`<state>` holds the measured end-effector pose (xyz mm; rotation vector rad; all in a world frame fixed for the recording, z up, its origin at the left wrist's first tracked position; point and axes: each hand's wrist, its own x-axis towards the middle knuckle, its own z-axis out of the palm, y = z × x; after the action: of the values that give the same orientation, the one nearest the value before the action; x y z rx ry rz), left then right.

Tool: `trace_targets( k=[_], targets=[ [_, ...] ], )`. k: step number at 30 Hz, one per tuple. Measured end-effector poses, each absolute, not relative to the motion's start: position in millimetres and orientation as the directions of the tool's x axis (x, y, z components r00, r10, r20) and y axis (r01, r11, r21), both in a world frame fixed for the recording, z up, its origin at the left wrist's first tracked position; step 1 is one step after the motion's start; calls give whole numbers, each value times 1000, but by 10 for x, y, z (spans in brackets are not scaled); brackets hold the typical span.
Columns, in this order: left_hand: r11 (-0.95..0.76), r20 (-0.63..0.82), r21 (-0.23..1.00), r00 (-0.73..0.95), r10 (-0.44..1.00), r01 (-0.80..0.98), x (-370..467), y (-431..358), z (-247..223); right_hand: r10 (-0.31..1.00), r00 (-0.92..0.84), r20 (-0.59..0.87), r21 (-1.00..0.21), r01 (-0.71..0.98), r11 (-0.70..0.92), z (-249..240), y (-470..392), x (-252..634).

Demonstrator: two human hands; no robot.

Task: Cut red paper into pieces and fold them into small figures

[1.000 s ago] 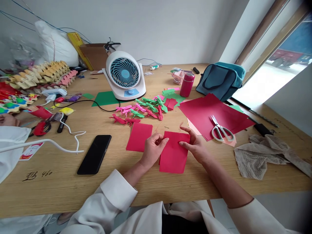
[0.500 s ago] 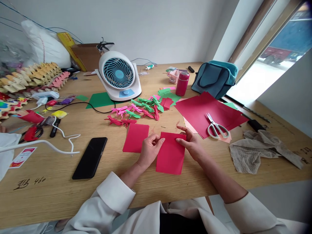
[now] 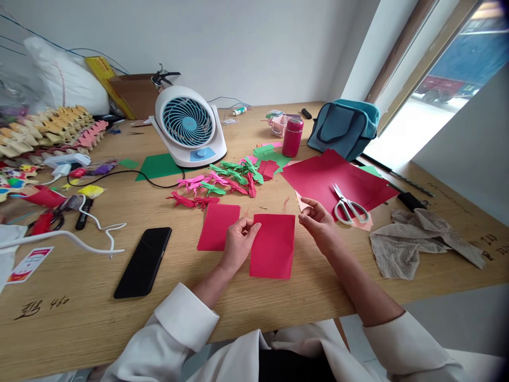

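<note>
My left hand (image 3: 239, 243) pinches the upper left part of a red paper sheet (image 3: 272, 249), thumb on top and fingers behind the edge. The sheet is rectangular and held just over the table or lying on it; I cannot tell which. Just off its upper right corner, my right hand (image 3: 318, 225) is apart from the paper, with bent fingers and a small gap between thumb and fingers. A stack of red paper rectangles (image 3: 218, 228) lies to the left, partly behind my left hand.
White-handled scissors (image 3: 348, 206) rest on large red sheets (image 3: 318, 172) at right. Folded paper pieces (image 3: 222, 183) lie ahead, before a fan (image 3: 189, 127). Around are a phone (image 3: 143, 262), a red flask (image 3: 292, 138), a blue bag (image 3: 344, 130) and a grey cloth (image 3: 401, 244).
My right hand has let go of the red paper's upper right edge and moved slightly right. My left hand keeps its pinch. The whole view has shifted a little.
</note>
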<state>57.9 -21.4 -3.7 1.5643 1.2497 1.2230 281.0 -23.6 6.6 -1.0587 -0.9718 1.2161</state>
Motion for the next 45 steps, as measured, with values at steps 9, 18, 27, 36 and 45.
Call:
trace_targets(
  k=[9, 18, 27, 36, 45],
  targets=[
    [-260, 237, 923, 114, 965, 283, 607, -239, -31, 999, 16, 47, -978, -204, 49, -2, -237, 2734],
    [-213, 195, 954, 100, 976, 213, 582, -197, -72, 994, 86, -69, -937, -346, -35, 121, -218, 2836],
    [-162, 152, 976, 79, 985, 147, 569, -163, -144, 985, -99, -141, -938, -305, -165, 94, -274, 2697],
    [-104, 104, 993, 12, 995, 59, 568, -141, -121, 999, -11, -53, -981, -185, -54, -20, -194, 2822],
    [21, -24, 994, -30, 999, -106, 584, -127, -148, 928, -324, -185, -958, -152, -245, 82, -328, 2626]
  ],
)
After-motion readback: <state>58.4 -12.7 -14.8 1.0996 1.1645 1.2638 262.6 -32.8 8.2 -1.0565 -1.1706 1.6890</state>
